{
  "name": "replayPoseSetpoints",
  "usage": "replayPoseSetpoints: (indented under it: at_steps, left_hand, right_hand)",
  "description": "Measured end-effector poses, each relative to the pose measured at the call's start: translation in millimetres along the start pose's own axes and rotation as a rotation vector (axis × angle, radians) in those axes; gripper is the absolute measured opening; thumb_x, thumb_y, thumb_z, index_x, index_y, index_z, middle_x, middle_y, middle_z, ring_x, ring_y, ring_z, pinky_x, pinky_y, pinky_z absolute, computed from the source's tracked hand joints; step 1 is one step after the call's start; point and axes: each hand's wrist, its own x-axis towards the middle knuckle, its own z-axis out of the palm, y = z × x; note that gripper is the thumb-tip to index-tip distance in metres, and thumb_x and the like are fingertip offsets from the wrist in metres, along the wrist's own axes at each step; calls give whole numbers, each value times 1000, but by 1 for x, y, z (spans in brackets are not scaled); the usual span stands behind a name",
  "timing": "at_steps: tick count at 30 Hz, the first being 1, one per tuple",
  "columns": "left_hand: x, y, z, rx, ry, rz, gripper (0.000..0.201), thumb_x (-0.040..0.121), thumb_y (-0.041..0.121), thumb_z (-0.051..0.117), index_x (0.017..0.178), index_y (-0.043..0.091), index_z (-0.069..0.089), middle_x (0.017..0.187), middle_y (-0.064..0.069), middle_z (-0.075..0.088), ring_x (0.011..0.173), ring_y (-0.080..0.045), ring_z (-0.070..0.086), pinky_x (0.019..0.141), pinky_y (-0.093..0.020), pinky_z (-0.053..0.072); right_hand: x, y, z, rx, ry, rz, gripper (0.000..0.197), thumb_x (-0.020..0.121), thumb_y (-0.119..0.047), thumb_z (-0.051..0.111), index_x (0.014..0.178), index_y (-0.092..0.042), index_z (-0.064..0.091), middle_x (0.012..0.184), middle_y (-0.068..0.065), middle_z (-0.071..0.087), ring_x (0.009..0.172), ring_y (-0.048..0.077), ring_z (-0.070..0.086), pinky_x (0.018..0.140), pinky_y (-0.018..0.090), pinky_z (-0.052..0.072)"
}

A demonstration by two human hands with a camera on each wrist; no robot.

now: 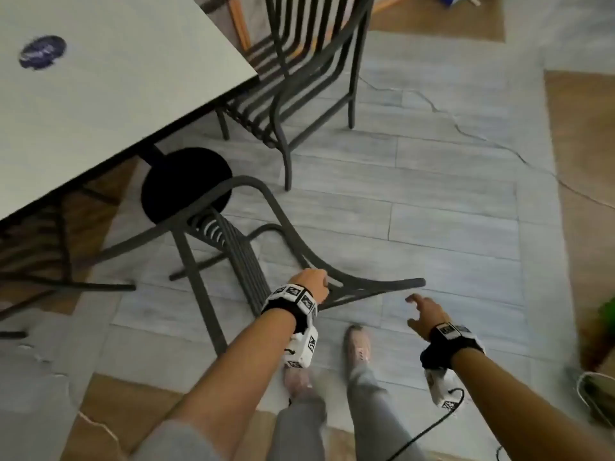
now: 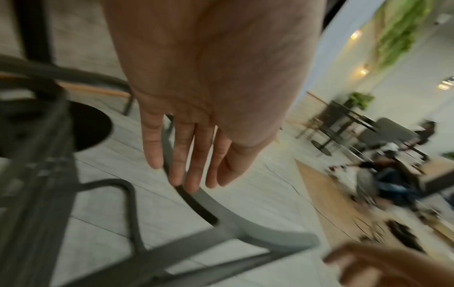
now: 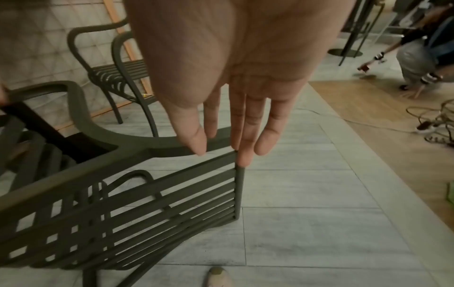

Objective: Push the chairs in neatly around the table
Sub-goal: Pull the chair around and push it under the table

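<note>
A dark metal slatted chair [image 1: 366, 285] stands pulled out from the white table [image 1: 116, 94], its back toward me. My left hand [image 1: 311, 282] lies on the chair's curved top rail [image 2: 221, 213], its fingers [image 2: 186, 165] straight across it. My right hand [image 1: 424, 314] hovers with fingers spread just short of the rail's right end; the right wrist view shows its fingers [image 3: 245, 139] straight above the chair back [image 3: 123, 194]. A second matching chair [image 1: 299, 61] stands at the table's far corner, its seat partly under the top.
The table's round black base [image 1: 179, 181] sits on the floor ahead of the near chair. A thin cable [image 1: 466, 128] runs across the grey tiles to the right. My feet [image 1: 357, 344] stand behind the chair. A person [image 3: 417, 58] crouches far right beside coiled cables [image 3: 437, 126].
</note>
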Motion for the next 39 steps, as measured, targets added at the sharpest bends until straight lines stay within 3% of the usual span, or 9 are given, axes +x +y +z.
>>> replayPoseSetpoints:
  at_steps: [6,11,16,19,25,30,34,36,39]
  left_hand:
    - [68,98,64,24,-101,161,34,94,27,51,119,5,54,128,-16,56,118,-37,54,96,-48,46]
    - [118,125,103,125,-193,126,51,94,52,38,126,14,52,124,-11,63,114,-32,58,101,-47,40]
    - [132,96,85,313,-247,-73,81,65,92,26,69,18,58,73,0,59,84,-24,59,97,-46,40]
    - [127,92,78,319,-216,-82,84,62,95,25,61,17,59,62,0,57,76,-25,61,76,-37,44]
    - [90,91,69,316,-13,-10,93,57,97,25,72,20,75,55,2,59,67,-24,61,70,-34,37]
    - [33,90,26,303,188,35,95,55,98,18,70,24,77,57,-2,69,64,-23,66,65,-32,43]
    - [-15,92,-12,179,276,42,94,52,98,18,59,22,72,43,4,50,49,-17,48,63,-31,40]
    - [-42,87,-28,138,360,81,91,48,100,7,53,28,63,45,2,56,48,-17,50,63,-32,43]
    - [-86,74,-49,7,481,141,109,49,101,4,61,16,72,58,-5,71,57,-19,64,68,-36,52]
  right_hand:
    - [49,20,-7,131,92,15,74,81,-16,66,142,-18,24,137,14,45,110,38,57,86,48,50]
    - [90,39,2,142,97,-92,64,82,-20,66,137,-16,34,143,10,41,113,35,55,88,45,49]
    - [107,53,11,297,136,-126,46,84,-25,66,123,-16,44,119,14,60,103,34,59,80,41,48]
    - [106,58,13,360,112,-129,42,84,-28,65,119,-18,45,111,16,63,97,35,62,78,41,51]
    - [87,60,4,535,115,-232,34,78,-24,74,107,-22,57,106,2,68,93,17,61,77,28,45]
    - [53,42,-29,559,176,-374,22,82,-27,70,101,-22,59,97,0,70,88,17,62,77,30,48]
    - [31,36,-65,399,115,-470,28,80,-33,71,103,-20,60,97,3,71,89,19,63,77,33,49]
    - [21,34,-82,302,92,-452,33,78,-38,72,103,-19,62,97,5,72,90,23,65,80,37,51]
    - [8,25,-103,166,92,-422,37,69,-46,77,92,-20,65,87,6,74,84,27,67,73,38,52]
